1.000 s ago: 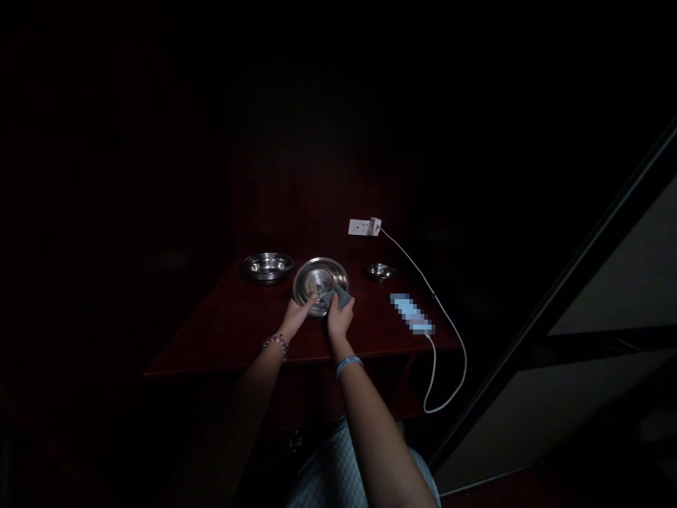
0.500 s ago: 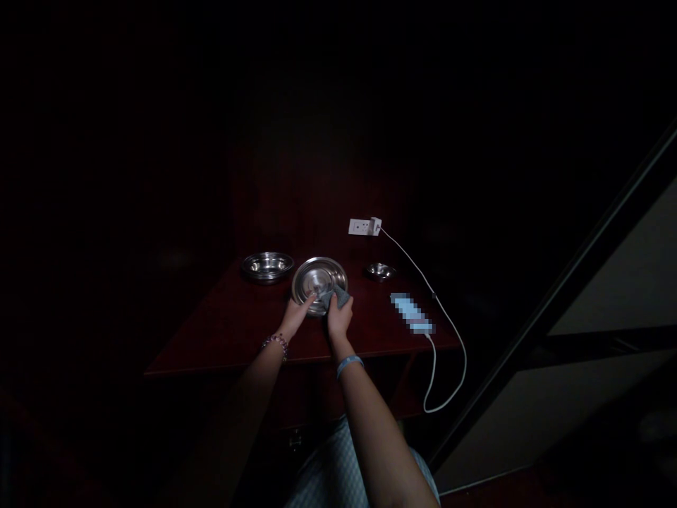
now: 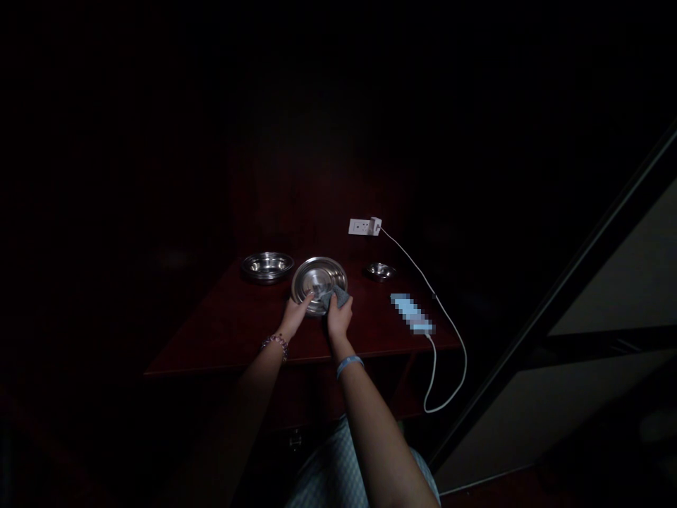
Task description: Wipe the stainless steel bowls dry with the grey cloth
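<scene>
A shiny round metal bowl (image 3: 317,275) is held tilted above the dark red table, its inside facing me. My left hand (image 3: 294,317) grips the lower left rim, with the thumb over the inner side. In my right hand (image 3: 339,316) is a grey cloth (image 3: 336,297), pinched over the bowl's lower right rim and pressed against it. The fingers behind the bowl and cloth are hidden. To the left, stacked metal bowls (image 3: 267,268) stand on the table. A smaller metal bowl (image 3: 380,272) sits on the right.
The dark red table (image 3: 211,339) ends at a front edge close to me. A phone with a blurred screen (image 3: 412,314) lies on the right, joined by a white cable (image 3: 465,360) to a charger (image 3: 375,226) in the wall socket (image 3: 359,226). Surroundings are very dark.
The bowl has shifted very slightly left, and both hands keep their grip. The cloth stays at the lower right rim with only a small change in its shape.
</scene>
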`<state>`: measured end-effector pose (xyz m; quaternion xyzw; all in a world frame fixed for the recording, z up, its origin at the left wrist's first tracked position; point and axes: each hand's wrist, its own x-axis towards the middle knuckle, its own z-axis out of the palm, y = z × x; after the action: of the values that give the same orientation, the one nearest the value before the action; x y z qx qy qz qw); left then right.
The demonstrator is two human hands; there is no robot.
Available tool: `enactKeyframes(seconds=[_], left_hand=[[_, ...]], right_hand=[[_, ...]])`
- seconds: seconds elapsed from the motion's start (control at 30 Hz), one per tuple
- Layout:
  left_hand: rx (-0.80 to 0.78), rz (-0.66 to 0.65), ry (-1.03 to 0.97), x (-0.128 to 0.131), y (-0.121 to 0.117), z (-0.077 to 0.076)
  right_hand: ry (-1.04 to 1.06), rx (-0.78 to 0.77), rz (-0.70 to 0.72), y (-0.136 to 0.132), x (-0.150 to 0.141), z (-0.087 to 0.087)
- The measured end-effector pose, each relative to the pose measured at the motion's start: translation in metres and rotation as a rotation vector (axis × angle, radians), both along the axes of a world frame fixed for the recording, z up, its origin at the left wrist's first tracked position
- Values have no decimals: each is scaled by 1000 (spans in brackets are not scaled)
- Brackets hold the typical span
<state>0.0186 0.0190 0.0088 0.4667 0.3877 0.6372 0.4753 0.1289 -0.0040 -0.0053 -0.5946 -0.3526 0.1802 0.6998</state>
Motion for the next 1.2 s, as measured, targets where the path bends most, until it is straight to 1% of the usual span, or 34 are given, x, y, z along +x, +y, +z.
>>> enactKeyframes(seconds=[0.17,0.5,0.87,1.2], left_hand=[[7,4,8,0,1,-1],[2,15,12,0,-1,1],[11,5,9,0,-1,0],[-3,3,6,0,-3,2]], right_hand=[[-3,26,-6,0,1,-1],[-2,3,-17,1,0,0],[4,-20,34,-2,1,2],[-9,-30,-18,-1,-1,2]])
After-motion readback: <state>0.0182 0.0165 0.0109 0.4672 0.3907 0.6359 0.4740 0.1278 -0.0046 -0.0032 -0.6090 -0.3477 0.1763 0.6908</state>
